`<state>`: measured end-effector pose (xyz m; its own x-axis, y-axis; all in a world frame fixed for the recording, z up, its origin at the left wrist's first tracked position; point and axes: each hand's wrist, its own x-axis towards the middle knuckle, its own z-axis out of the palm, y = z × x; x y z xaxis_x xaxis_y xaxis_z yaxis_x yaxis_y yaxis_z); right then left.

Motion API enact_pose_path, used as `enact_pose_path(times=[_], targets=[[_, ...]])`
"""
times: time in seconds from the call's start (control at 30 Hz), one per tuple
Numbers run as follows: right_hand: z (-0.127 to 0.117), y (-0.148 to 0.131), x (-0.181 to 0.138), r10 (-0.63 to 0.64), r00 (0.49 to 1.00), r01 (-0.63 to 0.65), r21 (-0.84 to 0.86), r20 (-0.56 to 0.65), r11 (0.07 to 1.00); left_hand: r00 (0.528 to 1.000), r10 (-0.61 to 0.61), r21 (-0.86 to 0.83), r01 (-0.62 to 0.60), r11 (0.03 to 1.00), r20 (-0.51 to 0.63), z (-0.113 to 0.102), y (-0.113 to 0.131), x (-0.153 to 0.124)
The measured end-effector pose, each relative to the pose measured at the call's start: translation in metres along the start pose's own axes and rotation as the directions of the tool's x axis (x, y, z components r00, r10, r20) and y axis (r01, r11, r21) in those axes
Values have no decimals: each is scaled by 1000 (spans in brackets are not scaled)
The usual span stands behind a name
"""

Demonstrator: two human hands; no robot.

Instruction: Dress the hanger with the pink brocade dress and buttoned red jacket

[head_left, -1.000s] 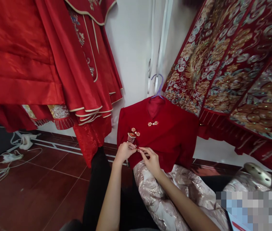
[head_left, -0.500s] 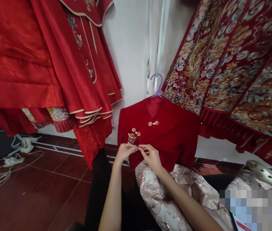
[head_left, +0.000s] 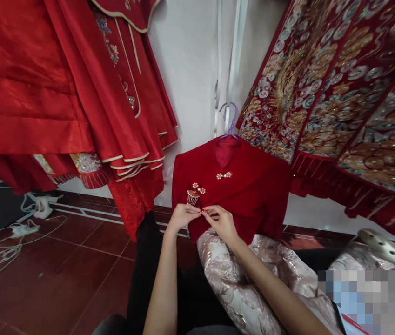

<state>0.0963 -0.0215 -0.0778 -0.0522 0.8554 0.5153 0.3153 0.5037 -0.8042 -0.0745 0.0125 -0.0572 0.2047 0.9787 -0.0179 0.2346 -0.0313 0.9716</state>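
Observation:
A small red jacket hangs on a purple hanger against the white wall. It carries two gold-and-pearl knot buttons, one at the collar and one with a tassel lower left. My left hand and my right hand meet at the jacket's front edge just below the tasselled clasp. Both pinch a small pearl fastener between their fingertips. The jacket's hem rests on pale pink brocade cloth across my lap.
Red satin robes hang at the left. Heavily embroidered red-and-gold panels hang at the right. White cables and a plug lie on the dark red tiled floor. A metal object sits at the far right.
My hands have stayed at the same fastener with only slight finger movement. The view has shifted a little upward.

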Motion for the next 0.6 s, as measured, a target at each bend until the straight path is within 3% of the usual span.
enact_pose_path(times=[0.6], targets=[[5, 1, 0, 37, 999, -37, -14, -37, 999, 986, 165, 147, -169, 975, 36, 1, -9, 0]])
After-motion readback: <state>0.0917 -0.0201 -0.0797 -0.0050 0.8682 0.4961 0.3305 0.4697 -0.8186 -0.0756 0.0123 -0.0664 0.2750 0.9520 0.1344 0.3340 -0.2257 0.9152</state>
